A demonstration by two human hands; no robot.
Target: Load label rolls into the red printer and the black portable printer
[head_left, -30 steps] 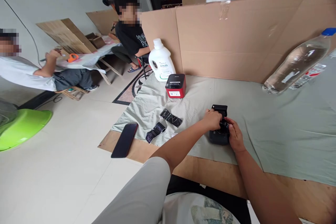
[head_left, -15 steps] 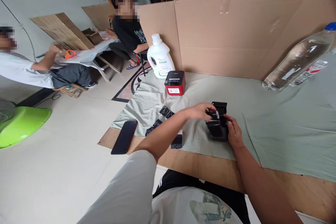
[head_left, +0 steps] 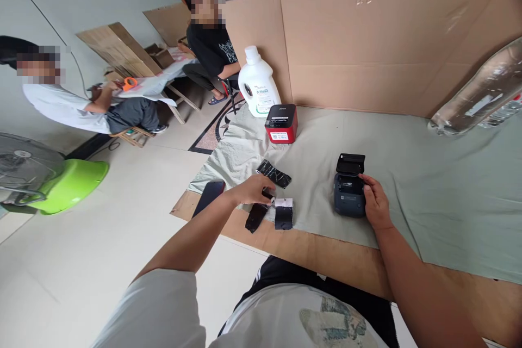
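A small dark label printer (head_left: 348,197) sits on the grey-green cloth (head_left: 428,174) with its lid (head_left: 350,163) flipped open. My right hand (head_left: 376,205) holds its right side, thumb on the top edge. My left hand (head_left: 252,190) reaches out to the left, with its fingertips pinched on the upper end of a black strip (head_left: 255,217) that lies over the cloth's edge. A black roll with a white face (head_left: 284,212) lies just right of that strip. Another crinkled black strip (head_left: 274,174) lies beyond my left hand.
A red printer (head_left: 281,123) and a white jug (head_left: 258,84) stand by the cardboard wall (head_left: 367,49). A clear bottle (head_left: 481,92) lies at the right, and a dark phone (head_left: 209,194) lies at the board's left edge. On the floor are a green basin (head_left: 71,185) and a fan (head_left: 20,166). Two people sit beyond.
My left hand has left the dark printer and moved left to the black strips. The roll it lifted out now lies on the cloth. My right hand stays on the printer.
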